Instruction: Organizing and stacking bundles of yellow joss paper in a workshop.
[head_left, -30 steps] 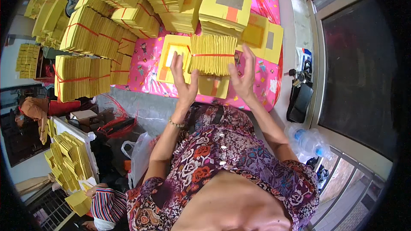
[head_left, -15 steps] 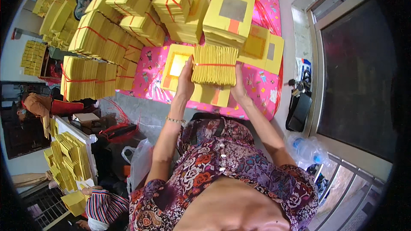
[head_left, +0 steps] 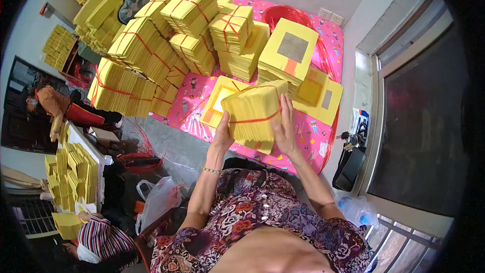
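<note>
A thick bundle of yellow paper sheets, tied with a red string, is lifted above the pink patterned mat. My left hand grips its left side and my right hand presses against its right side. Under the bundle lie flat yellow sheets with pale square centres. Just behind stands a stack of yellow sheets with a silver square on top.
Many tied yellow bundles are piled at the back left of the mat. A red basket sits at the far edge. A window and sill run along the right. At the left, other people work by a table with more yellow stacks.
The bundle has been raised off the mat and turned, now held tilted between both hands instead of standing on the sheets. My view has shifted slightly.
</note>
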